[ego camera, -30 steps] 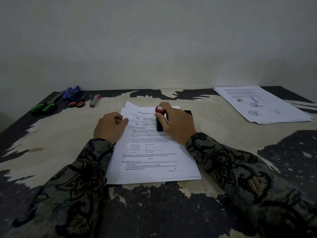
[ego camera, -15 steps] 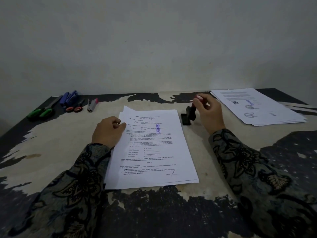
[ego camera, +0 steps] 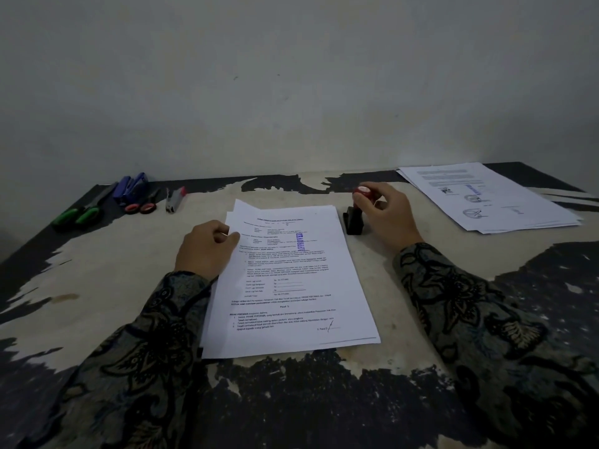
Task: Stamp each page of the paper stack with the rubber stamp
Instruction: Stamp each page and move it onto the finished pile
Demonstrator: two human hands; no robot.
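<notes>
A rubber stamp (ego camera: 356, 211), black-bodied with a red knob on top, stands just off the right edge of the paper stack (ego camera: 288, 283), near the middle of the table (ego camera: 107, 270) toward its far edge. The right hand (ego camera: 387, 218) grips it: fingertips curl over the red knob while the palm sits to the stamp's right. Whether the stamp's base touches the table cannot be told.

The paper stack lies at the table's centre, its near edge close to the person. The top sheet carries one blue "APPROVED" mark (ego camera: 300, 242), running sideways in its upper half. The left hand (ego camera: 207, 247) rests on the stack's left edge, fingers curled, thumb and fingertips pinching the upper left margin of the top page.

Counted: one stamp, two hands and two paper piles. The second pile (ego camera: 492, 199) lies at the far right corner, fanned slightly, with blue marks on its top sheet.

Along the far left edge lie green-handled scissors (ego camera: 86, 210), a blue stapler (ego camera: 131, 187), red-handled scissors (ego camera: 144, 204) and a small grey and pink tool (ego camera: 175, 199).

Both forearms reach forward from the near edge in dark, flower-patterned sleeves (ego camera: 470, 303).
</notes>
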